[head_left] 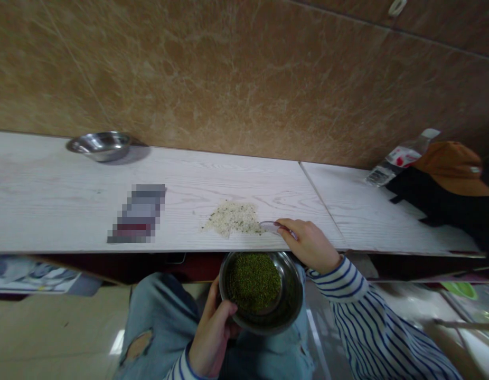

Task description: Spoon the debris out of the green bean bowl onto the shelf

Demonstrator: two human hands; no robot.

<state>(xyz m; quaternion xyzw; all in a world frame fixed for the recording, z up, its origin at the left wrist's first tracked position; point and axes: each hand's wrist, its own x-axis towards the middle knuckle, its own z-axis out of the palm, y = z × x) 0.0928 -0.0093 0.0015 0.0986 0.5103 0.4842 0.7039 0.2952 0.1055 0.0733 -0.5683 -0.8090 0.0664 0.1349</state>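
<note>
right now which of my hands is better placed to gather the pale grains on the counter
Probably the right: the right hand holds a clear utensil beside the pale grains, while the left hand grips the bowl of green beans.

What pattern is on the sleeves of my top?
Blue and white stripes on the sleeves, clearest in the head view.

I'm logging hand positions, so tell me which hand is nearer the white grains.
Right. The right hand is just right of the white grains, holding a spoon; the left hand holds the bowl, farther off, near the lap.
</note>
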